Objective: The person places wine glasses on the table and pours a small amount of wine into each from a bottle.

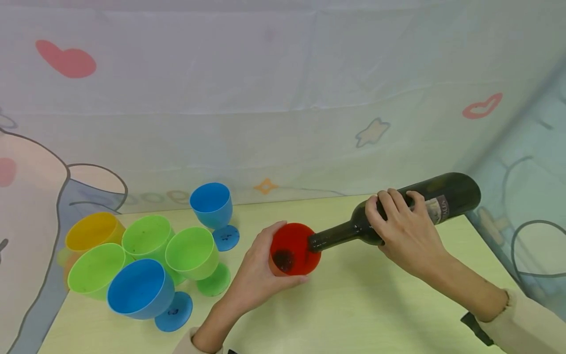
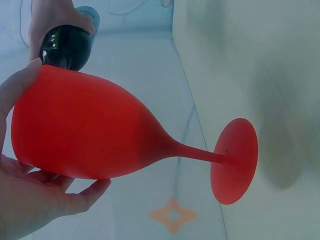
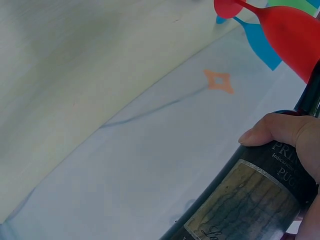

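Note:
My left hand (image 1: pixel 255 274) grips the bowl of a red plastic goblet (image 2: pixel 85 125), fingers and thumb around its sides. The goblet's stem and round foot show in the left wrist view, the foot apart from the table. A little dark stuff lies inside the bowl. My right hand (image 1: pixel 404 231) holds a dark glass wine bottle (image 1: pixel 446 189) around its shoulder, tilted with the neck down to the left. The bottle's mouth is at the goblet's rim, just inside it. A printed label (image 3: pixel 250 200) shows on the bottle.
Left on the pale table (image 1: pixel 345 309) stand several goblets: a blue goblet (image 1: pixel 139 290) in front, a green goblet (image 1: pixel 193 253), an orange goblet (image 1: pixel 95 231) and more green ones. Another blue goblet (image 1: pixel 212 204) stands near the back edge. A printed cloth (image 1: pixel 265 98) hangs behind.

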`<state>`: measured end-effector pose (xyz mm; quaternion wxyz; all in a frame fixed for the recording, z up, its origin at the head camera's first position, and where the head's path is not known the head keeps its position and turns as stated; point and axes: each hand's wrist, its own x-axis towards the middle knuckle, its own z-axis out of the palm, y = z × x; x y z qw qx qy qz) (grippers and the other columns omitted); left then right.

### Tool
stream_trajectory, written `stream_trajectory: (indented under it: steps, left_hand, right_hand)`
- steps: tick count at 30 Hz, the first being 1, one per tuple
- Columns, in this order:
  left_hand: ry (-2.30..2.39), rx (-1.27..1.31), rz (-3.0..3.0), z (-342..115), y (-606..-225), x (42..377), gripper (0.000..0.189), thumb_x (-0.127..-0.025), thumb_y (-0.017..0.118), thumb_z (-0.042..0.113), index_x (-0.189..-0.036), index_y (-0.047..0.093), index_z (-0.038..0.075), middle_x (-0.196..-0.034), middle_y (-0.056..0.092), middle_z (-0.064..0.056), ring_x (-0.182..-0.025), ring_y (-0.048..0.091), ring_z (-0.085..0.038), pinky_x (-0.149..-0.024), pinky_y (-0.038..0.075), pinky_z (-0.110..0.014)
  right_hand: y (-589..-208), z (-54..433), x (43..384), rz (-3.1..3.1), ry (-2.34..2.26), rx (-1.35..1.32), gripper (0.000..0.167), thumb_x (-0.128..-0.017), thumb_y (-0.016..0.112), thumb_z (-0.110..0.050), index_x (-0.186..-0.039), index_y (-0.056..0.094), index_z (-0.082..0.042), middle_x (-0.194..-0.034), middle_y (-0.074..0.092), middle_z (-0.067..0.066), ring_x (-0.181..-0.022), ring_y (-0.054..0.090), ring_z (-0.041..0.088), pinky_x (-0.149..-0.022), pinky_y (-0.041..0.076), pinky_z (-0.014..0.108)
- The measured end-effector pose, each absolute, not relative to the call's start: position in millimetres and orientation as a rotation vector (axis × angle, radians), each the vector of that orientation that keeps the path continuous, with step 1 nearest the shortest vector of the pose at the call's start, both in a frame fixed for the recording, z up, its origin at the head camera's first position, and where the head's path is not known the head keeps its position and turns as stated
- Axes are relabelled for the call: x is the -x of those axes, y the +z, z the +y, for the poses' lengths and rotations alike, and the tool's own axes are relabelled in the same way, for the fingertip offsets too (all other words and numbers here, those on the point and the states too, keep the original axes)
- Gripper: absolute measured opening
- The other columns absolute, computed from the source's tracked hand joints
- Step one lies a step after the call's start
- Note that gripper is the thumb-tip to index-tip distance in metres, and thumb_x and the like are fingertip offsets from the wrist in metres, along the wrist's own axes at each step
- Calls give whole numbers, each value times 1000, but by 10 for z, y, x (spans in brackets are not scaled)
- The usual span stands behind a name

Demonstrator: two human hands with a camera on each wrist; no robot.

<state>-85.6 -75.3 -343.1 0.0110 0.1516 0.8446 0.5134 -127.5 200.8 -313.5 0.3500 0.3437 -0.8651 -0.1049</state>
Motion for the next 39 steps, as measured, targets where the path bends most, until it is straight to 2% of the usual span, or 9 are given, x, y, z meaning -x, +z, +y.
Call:
stream_trajectory:
  steps: [12, 20, 28, 39]
  left_hand:
    - [1621, -474, 2630, -750, -3435, 858, 88, -65, 83, 21, -137, 34, 10, -126, 47, -3, -114, 44, -23, -83, 47, -44]
    - [1676, -476, 2606, -746, -3438, 863, 88, -64, 83, 21, -136, 35, 12, -125, 48, -1, -114, 45, -22, -84, 46, -45]
    - [1712, -491, 2582, -735, -3438, 881, 87, -64, 83, 19, -136, 35, 12, -123, 50, 0, -113, 46, -19, -84, 46, -43]
    - [1769, -470, 2527, -745, -3509, 947, 86, -64, 83, 19, -135, 36, 13, -122, 51, 2, -112, 46, -19, -82, 48, -43]
  right_hand:
    - [-3139, 2006, 1276, -2251, -258, -887, 73, -45, 82, -16, -104, 46, 5, -96, 50, 25, -90, 50, 40, -73, 40, 60]
    - [-3157, 2000, 1274, -2259, -220, -888, 76, -44, 85, -23, -103, 47, 5, -95, 50, 24, -88, 51, 39, -70, 41, 58]
    - [-3199, 2001, 1260, -2313, -142, -877, 68, -45, 80, -17, -101, 46, 5, -93, 50, 24, -87, 51, 39, -68, 40, 57]
    - [-3292, 2014, 1232, -2451, 26, -778, 66, -46, 81, -14, -100, 46, 2, -93, 52, 21, -87, 52, 38, -71, 40, 56]
